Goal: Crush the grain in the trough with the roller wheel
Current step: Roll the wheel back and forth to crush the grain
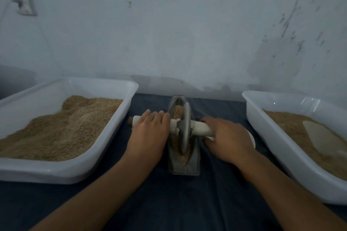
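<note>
Both arms reach forward: left hand (150,129) lies flat-fingered on the axle (201,127), right hand (228,139) grips it, wheel (185,127) between them in the grain-filled trough (194,159).

I see a grey metal trough (185,163) on a dark blue cloth (206,202), with a grey roller wheel (185,127) on a white handle (202,127). The grain (177,111) inside is tan. Both side tubs are white — the left tub (56,172) holds golden-brown grain, the right tub (281,148) a paler brown, finer heap. The wall (169,33) behind is pale bluish-white, flecked with dark speckles at the right
</note>
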The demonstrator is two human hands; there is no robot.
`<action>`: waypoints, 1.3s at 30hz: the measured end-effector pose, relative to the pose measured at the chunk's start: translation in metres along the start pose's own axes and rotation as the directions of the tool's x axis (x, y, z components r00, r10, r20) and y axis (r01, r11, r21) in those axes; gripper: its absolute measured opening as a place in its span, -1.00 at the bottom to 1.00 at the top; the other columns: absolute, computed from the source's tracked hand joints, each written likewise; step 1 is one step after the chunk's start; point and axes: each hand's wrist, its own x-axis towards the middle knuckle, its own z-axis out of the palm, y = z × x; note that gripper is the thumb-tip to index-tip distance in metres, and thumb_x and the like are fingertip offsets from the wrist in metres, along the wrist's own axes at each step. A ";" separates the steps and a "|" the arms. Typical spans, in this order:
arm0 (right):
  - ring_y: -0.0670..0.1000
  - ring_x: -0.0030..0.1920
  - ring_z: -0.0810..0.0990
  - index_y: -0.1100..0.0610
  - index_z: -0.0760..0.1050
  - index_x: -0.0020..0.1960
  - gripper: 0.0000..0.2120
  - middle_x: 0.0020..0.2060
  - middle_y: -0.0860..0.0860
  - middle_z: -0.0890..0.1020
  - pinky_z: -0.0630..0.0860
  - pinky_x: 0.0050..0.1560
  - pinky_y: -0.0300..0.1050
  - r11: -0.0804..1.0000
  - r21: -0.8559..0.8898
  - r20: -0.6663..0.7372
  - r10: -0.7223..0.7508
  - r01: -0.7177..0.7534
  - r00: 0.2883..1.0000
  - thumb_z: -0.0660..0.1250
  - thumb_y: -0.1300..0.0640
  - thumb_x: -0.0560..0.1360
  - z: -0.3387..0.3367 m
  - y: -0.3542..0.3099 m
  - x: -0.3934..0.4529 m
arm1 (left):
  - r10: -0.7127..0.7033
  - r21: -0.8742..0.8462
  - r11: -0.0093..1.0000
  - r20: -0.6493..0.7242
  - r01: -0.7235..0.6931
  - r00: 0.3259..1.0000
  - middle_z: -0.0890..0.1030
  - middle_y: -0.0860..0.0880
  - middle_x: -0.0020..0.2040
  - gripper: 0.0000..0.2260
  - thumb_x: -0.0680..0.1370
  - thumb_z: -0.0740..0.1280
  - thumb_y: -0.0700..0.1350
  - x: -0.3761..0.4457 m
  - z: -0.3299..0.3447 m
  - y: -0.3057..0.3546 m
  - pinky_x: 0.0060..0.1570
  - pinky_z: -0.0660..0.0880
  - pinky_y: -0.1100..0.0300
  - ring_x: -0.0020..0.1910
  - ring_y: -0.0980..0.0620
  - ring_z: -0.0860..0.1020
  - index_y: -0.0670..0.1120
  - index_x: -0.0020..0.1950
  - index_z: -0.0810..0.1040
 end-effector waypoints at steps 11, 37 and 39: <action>0.00 -0.01 0.60 -0.21 0.46 0.23 -0.68 0.02 -0.13 0.63 0.34 -0.15 -0.06 0.994 -0.100 0.028 -0.041 0.044 0.999 0.34 -0.16 0.50 0.010 0.004 0.043 | -0.089 -0.053 0.995 -0.003 0.089 0.996 0.60 0.03 0.10 -0.67 0.49 0.43 -0.10 0.019 0.025 -0.014 0.29 0.36 0.15 0.09 0.02 0.55 0.02 0.19 0.41; -0.02 0.00 0.62 -0.31 0.40 0.29 -0.56 0.03 -0.19 0.64 0.30 -0.28 -0.10 0.997 -0.066 0.115 0.052 -0.045 0.992 0.39 -0.14 0.43 0.024 0.020 0.079 | -0.124 0.029 0.992 -0.053 0.125 0.991 0.56 0.05 -0.12 -0.81 0.51 0.38 -0.08 0.055 0.038 -0.015 -0.19 0.33 0.14 -0.18 0.03 0.56 0.03 0.05 0.41; -0.03 0.01 0.62 -0.28 0.39 0.28 -0.59 0.05 -0.18 0.64 0.32 -0.24 -0.08 0.999 -0.043 0.078 0.036 -0.032 0.996 0.38 -0.15 0.46 0.022 0.017 0.061 | -0.119 0.004 0.993 -0.067 0.120 0.991 0.58 0.03 -0.12 -0.81 0.50 0.38 -0.10 0.041 0.032 -0.010 -0.13 0.38 0.13 -0.17 0.01 0.56 0.01 0.07 0.46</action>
